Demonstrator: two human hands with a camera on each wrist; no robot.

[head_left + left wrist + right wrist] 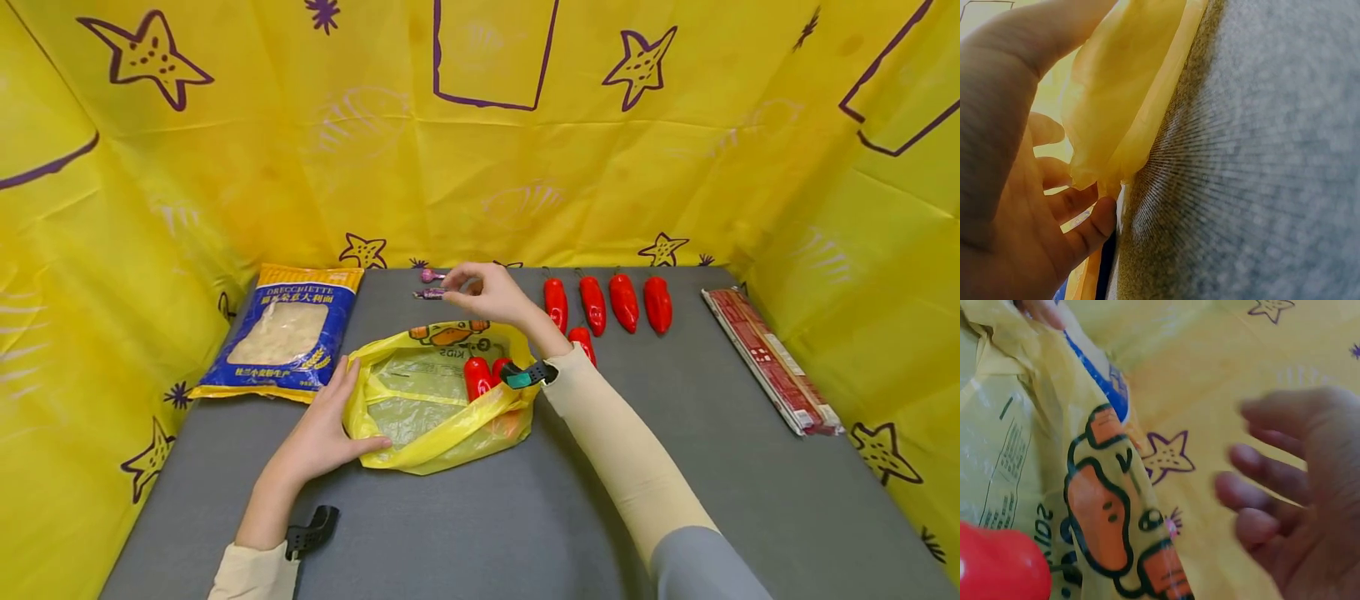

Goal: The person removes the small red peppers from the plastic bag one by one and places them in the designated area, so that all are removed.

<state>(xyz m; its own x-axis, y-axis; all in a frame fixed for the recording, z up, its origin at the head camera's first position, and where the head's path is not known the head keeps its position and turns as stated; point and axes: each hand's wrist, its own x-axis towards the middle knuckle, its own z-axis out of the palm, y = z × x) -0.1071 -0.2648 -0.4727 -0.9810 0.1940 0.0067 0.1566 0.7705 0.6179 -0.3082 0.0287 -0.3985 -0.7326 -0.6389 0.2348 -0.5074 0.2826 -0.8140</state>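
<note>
A yellow plastic bag (427,454) with a cartoon duck print lies with its mouth spread wide. My left hand (322,433) holds its left end, the thumb at the front rim and the fingers along the outer side. Inside the bag, toward its right end, are red peppers (477,377). My right hand (487,292) hovers past the bag's far rim with loosely bent fingers and nothing visible in them. Nearest to its fingertips are a small purple wrapped stick (429,293) and a pink round-headed lollipop (429,275), both partly hidden by the hand.
Several red peppers (623,303) stand in a row at the back right, with another pepper (581,342) in front. A blue-and-yellow pasta bag (281,329) lies at left. A long red package (772,358) lies at right. Yellow printed cloth surrounds the grey table (465,533).
</note>
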